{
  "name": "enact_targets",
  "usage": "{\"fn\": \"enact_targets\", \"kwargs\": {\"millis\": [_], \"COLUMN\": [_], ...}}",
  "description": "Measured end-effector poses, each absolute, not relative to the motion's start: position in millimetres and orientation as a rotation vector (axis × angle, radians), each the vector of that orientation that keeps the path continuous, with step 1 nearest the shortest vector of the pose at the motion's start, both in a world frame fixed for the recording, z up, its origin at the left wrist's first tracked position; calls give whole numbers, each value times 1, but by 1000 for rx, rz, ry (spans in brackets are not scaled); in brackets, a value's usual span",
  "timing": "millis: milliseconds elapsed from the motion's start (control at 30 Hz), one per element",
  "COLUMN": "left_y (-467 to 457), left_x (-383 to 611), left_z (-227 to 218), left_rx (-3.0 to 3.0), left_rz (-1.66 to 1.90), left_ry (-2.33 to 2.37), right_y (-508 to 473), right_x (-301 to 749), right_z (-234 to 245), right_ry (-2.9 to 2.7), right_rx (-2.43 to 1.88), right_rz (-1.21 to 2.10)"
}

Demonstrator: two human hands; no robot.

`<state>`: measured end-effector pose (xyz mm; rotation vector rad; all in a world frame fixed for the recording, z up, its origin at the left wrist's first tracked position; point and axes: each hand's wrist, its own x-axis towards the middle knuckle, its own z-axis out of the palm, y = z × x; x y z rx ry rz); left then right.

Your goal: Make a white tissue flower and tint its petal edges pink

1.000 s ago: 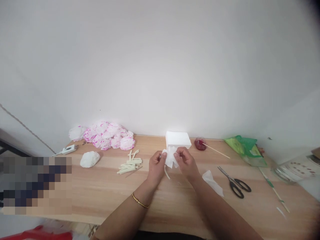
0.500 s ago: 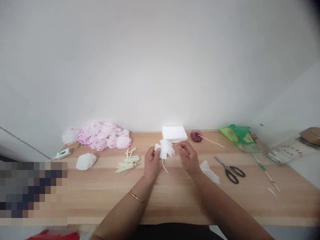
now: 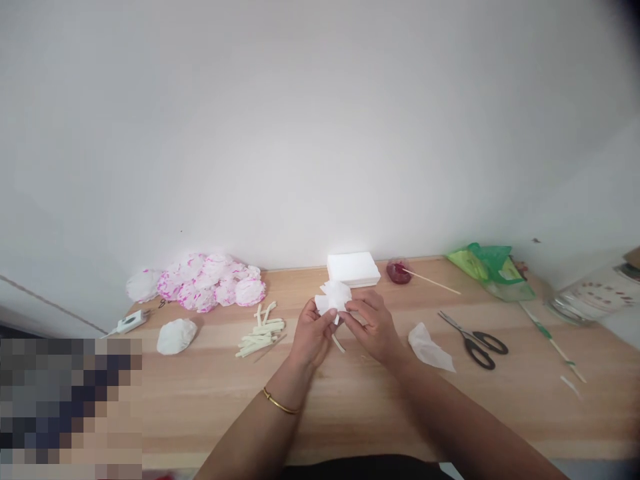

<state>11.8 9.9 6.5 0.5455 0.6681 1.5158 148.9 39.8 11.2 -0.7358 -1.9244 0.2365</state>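
Tissue (image 3: 334,297), white and gathered, is sitting in the narrow grip of the left hand (image 3: 311,337), a pale rod (image 3: 339,344) poking out below; the right hand (image 3: 374,327) is pinching the tissue's edge. Beyond, a white stack (image 3: 353,268) is lying on the worktop (image 3: 330,417), loose rods (image 3: 263,339) leftward, scissors (image 3: 465,333) rightward.

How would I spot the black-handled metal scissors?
On the pale wooden table, look to the right of the right hand. Just right of a thin white tissue lie the black-handled metal scissors; unlike their neighbours, they have two black loops.
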Motion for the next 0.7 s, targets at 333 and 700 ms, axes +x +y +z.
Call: {"fn": "enact_targets", "kwargs": {"millis": [333, 700], "left_y": [15, 16], "left_x": [-2, -3], "left_z": [2, -1], "left_rx": [288, 295], "left_rz": [1336, 1362], "left_ry": [529, 596], "right_y": [38, 40], "right_x": [160, 155], "right_z": [24, 20], "right_ry": [-1901, -1842], "right_rx": [-632, -715], "right_rz": [212, 248]}}
